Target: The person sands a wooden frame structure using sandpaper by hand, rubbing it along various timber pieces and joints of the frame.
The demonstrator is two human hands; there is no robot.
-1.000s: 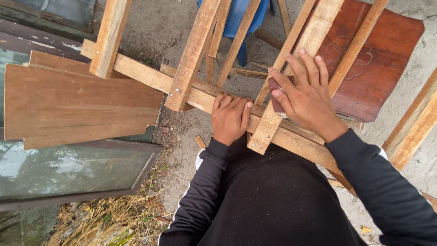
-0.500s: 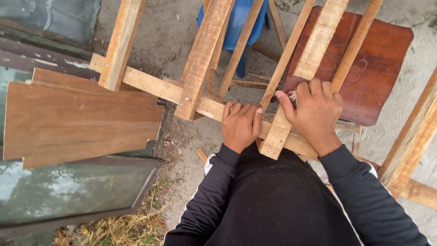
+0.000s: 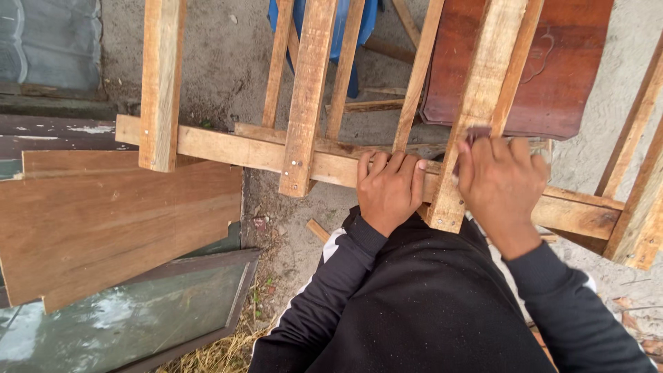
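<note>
Left hand [image 3: 390, 190] lies palm down on the long cross rail [image 3: 228, 148] of a rough wooden frame, fingers curled over its far edge, closed loosely on the wood. Right hand [image 3: 501, 186] sits just beside it, pressed flat against the upright slat [image 3: 476, 103] where that slat crosses the rail; fingers bent over something small and dark at the slat's right edge, mostly hidden, cannot tell what it is or whether the hand truly grips it. Both arms in black sleeves, reaching forward from the person's dark lap at the bottom of the view. Frame is pale raw timber: one cross rail running left to right, slightly downhill to the right, with several slats laid over it and running away from the person. Second wide slat [image 3: 307, 97] left of the left hand, fastened to the rail with small nail heads showing. Another slat [image 3: 160, 83] further left, its end overhanging the rail. Behind the frame, a reddish-brown board [image 3: 552, 76] on the right, something of blue plastic [image 3: 345, 41] in the middle. Left of the person, flat brown planks [image 3: 117, 221] lie stacked; below them a framed glass pane [image 3: 138, 318]. Ground [image 3: 228, 62] is grey sandy dirt with dry grass near the pane.
</note>
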